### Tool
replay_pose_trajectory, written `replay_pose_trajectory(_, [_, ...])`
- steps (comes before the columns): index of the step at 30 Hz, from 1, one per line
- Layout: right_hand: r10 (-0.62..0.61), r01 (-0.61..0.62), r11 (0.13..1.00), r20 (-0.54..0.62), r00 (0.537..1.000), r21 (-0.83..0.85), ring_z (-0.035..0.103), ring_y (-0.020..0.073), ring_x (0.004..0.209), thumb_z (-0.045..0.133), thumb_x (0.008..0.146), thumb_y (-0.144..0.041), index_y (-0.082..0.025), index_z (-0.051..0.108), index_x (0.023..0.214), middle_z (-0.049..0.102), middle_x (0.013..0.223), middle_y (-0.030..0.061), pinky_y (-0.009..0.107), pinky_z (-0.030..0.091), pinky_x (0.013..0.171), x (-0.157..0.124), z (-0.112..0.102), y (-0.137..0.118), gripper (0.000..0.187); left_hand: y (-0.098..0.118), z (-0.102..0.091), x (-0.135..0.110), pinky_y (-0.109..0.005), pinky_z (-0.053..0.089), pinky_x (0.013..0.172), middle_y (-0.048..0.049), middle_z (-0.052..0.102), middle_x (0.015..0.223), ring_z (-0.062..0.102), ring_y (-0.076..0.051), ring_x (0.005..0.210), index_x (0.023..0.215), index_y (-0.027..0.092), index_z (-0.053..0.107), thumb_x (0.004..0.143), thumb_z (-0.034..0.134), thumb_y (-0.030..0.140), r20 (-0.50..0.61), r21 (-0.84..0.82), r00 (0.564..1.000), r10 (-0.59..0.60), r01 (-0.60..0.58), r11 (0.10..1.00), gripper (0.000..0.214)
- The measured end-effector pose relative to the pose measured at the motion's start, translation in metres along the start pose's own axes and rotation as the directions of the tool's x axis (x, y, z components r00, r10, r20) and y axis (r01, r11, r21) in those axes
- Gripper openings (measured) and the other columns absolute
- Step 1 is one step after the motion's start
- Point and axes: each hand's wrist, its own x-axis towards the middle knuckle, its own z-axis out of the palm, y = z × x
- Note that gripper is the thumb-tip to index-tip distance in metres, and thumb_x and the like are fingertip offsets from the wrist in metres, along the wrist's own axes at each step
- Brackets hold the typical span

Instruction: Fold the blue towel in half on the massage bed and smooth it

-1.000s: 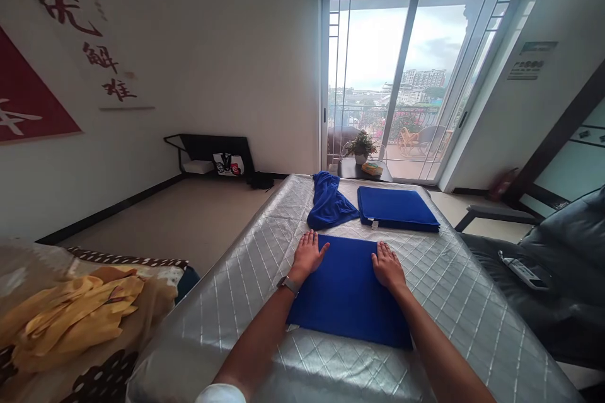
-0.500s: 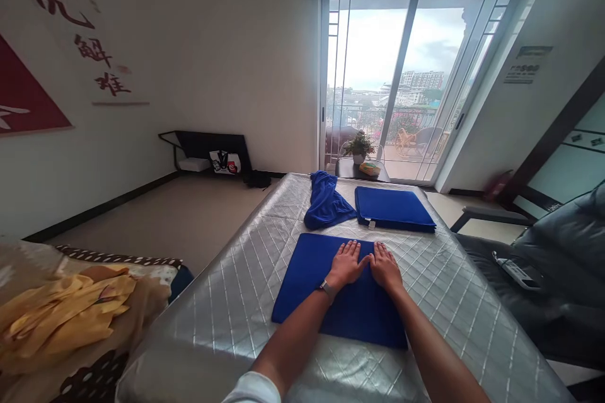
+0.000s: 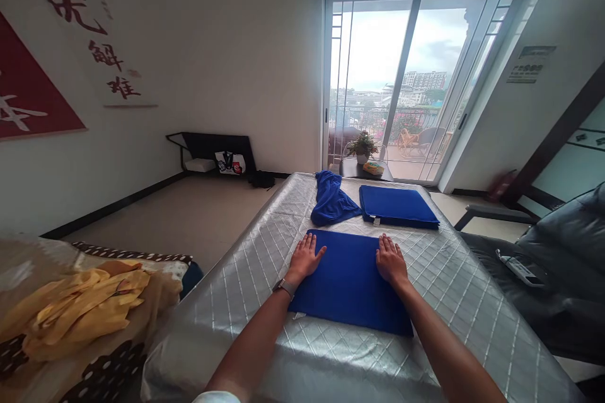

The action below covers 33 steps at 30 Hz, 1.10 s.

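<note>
A folded blue towel [image 3: 352,280] lies flat on the silver quilted mattress [image 3: 246,289] in front of me. My left hand [image 3: 306,256] rests flat, fingers spread, on the towel's far left corner. My right hand [image 3: 391,259] lies flat on its far right corner. Both hands press down on the cloth and grip nothing. Farther back sit a neatly folded blue towel stack [image 3: 397,206] and a crumpled blue towel [image 3: 333,199] to its left.
A bundle of yellow cloth [image 3: 75,312] lies on a patterned cover at the lower left. A black armchair [image 3: 558,264] with a remote [image 3: 520,266] stands on the right. Beyond the mattress are a small table with a potted plant [image 3: 362,147] and glass balcony doors.
Half a second ago my hands were together at the towel's middle. They have slid apart to its two far corners, smoothing it, and the towel's left edge looks tidier.
</note>
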Motion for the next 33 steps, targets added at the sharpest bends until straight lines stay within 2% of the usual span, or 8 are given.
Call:
replay_pose_trajectory(7, [-0.031, 0.026, 0.999, 0.13, 0.991, 0.04, 0.016, 0.0219, 0.154, 0.019, 0.103, -0.038, -0.004, 0.026, 0.158, 0.02, 0.166, 0.0107, 0.04, 0.014, 0.124, -0.059, 0.004, 0.004, 0.065, 0.001, -0.003, 0.006, -0.047, 0.018, 0.125, -0.0163, 0.028, 0.164, 0.022, -0.029, 0.153, 0.158, 0.009, 0.029, 0.1, 0.017, 0.066, 0.001, 0.034, 1.0, -0.011, 0.011, 0.999, 0.082])
replay_pose_trajectory(10, [-0.025, 0.018, 0.999, 0.146, 0.989, 0.051, 0.015, 0.0221, 0.154, 0.02, 0.103, -0.042, -0.003, 0.024, 0.158, 0.019, 0.167, 0.0115, 0.04, 0.013, 0.125, -0.071, 0.006, 0.004, 0.067, 0.017, -0.01, 0.012, -0.05, 0.015, 0.125, -0.0193, 0.031, 0.162, 0.022, -0.034, 0.152, 0.157, 0.006, 0.031, 0.098, 0.019, 0.068, 0.008, 0.062, 0.998, -0.059, 0.058, 0.996, 0.086])
replay_pose_trajectory(12, [-0.022, 0.015, 0.998, 0.133, 0.991, 0.053, 0.014, 0.0218, 0.154, 0.02, 0.103, -0.041, -0.003, 0.024, 0.158, 0.019, 0.167, 0.0118, 0.04, 0.012, 0.125, -0.072, 0.006, 0.003, 0.067, 0.043, -0.01, 0.011, -0.051, 0.017, 0.124, -0.0199, 0.033, 0.161, 0.023, -0.035, 0.152, 0.156, 0.005, 0.032, 0.099, 0.017, 0.067, -0.016, 0.045, 1.0, -0.017, 0.017, 0.999, 0.086])
replay_pose_trajectory(14, [-0.019, 0.012, 0.998, 0.126, 0.992, 0.054, 0.016, 0.022, 0.154, 0.019, 0.103, -0.041, -0.003, 0.025, 0.158, 0.021, 0.166, 0.0122, 0.04, 0.012, 0.125, -0.072, 0.006, 0.003, 0.067, 0.081, -0.003, 0.003, -0.049, 0.02, 0.124, -0.0185, 0.034, 0.161, 0.025, -0.032, 0.152, 0.156, 0.006, 0.033, 0.101, 0.013, 0.064, -0.025, -0.003, 0.991, 0.131, -0.131, 0.991, 0.083])
replay_pose_trajectory(18, [-0.058, 0.054, 0.998, 0.126, 0.99, 0.034, 0.016, 0.022, 0.154, 0.024, 0.1, -0.026, -0.004, 0.028, 0.157, 0.022, 0.166, 0.0128, 0.041, 0.014, 0.125, -0.073, 0.01, 0.006, 0.062, 0.159, 0.022, -0.025, -0.041, 0.021, 0.125, -0.0144, 0.034, 0.162, 0.025, -0.023, 0.152, 0.156, 0.009, 0.033, 0.104, 0.009, 0.055, -0.02, -0.117, 0.896, 0.444, -0.444, 0.889, 0.074])
replay_pose_trajectory(21, [-0.088, 0.086, 0.996, 0.116, 0.989, 0.021, 0.015, 0.0212, 0.154, 0.028, 0.095, -0.017, -0.008, 0.03, 0.158, 0.023, 0.166, 0.0111, 0.04, 0.015, 0.124, -0.075, 0.011, 0.009, 0.063, 0.181, 0.031, -0.038, -0.04, 0.021, 0.125, -0.0125, 0.033, 0.163, 0.023, -0.021, 0.153, 0.158, 0.01, 0.03, 0.105, 0.009, 0.055, -0.026, -0.148, 0.869, 0.495, -0.493, 0.857, 0.072])
replay_pose_trajectory(25, [-0.056, 0.049, 0.997, 0.115, 0.992, 0.065, 0.015, 0.0225, 0.154, 0.022, 0.102, -0.032, -0.005, 0.028, 0.158, 0.023, 0.166, 0.0136, 0.041, 0.014, 0.125, -0.074, 0.008, 0.006, 0.062, 0.148, 0.02, -0.042, -0.042, 0.018, 0.126, -0.0116, 0.029, 0.164, 0.021, -0.022, 0.154, 0.157, 0.011, 0.031, 0.104, 0.011, 0.059, 0.008, -0.143, 0.893, 0.451, -0.445, 0.884, 0.075])
replay_pose_trajectory(33, [-0.026, 0.017, 0.997, 0.118, 0.993, 0.074, 0.016, 0.0217, 0.154, 0.019, 0.102, -0.038, -0.004, 0.026, 0.158, 0.02, 0.166, 0.0109, 0.04, 0.011, 0.125, -0.073, 0.006, 0.002, 0.066, 0.008, -0.005, -0.076, -0.047, 0.02, 0.125, -0.0089, 0.024, 0.166, 0.019, -0.025, 0.154, 0.16, 0.017, 0.026, 0.103, 0.016, 0.064, 0.044, 0.002, 0.988, 0.151, -0.151, 0.989, 0.074])
